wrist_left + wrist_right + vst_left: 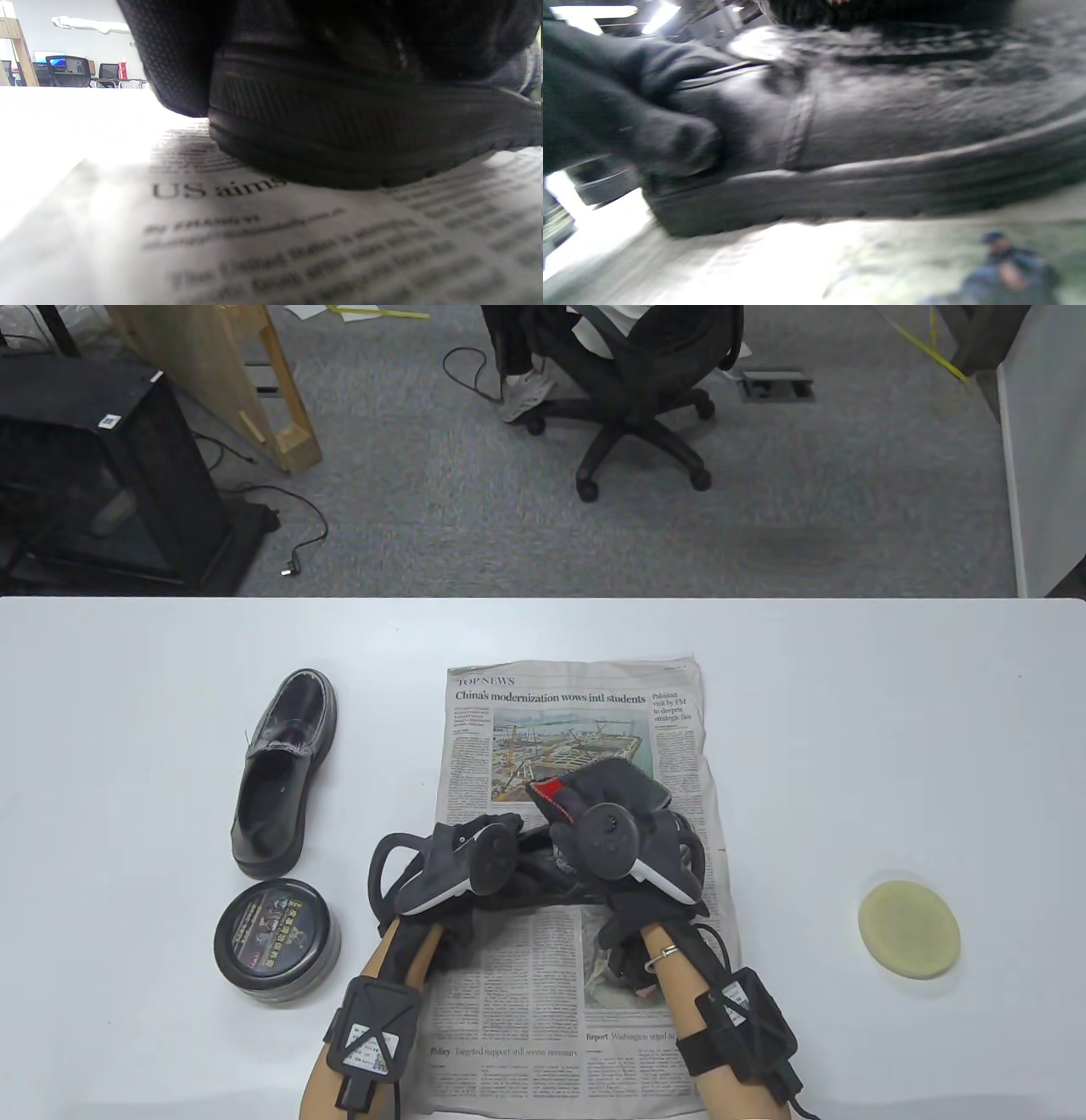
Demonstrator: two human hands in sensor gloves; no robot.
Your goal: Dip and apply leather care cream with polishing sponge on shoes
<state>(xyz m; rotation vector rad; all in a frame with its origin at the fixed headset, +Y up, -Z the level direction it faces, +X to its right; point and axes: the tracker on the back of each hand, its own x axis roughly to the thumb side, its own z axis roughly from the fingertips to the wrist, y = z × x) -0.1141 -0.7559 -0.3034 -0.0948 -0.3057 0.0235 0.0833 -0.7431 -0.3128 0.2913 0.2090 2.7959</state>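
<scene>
both hands (543, 857) hold a black shoe (365, 140) on the newspaper (577, 712) at frame centre; next, take the sponge (909, 930), lower right.

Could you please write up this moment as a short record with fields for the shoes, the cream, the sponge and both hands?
shoe on newspaper: black shoe standing on the newspaper, mostly hidden under the hands in the table view
other shoe: spare shoe on the table, left of the newspaper, untouched
cream: tin near the spare shoe's heel, lid on
sponge: round yellow sponge far right, untouched
left hand: on the black shoe, fingers gripping one end
right hand: on the black shoe; grip unclear
</scene>
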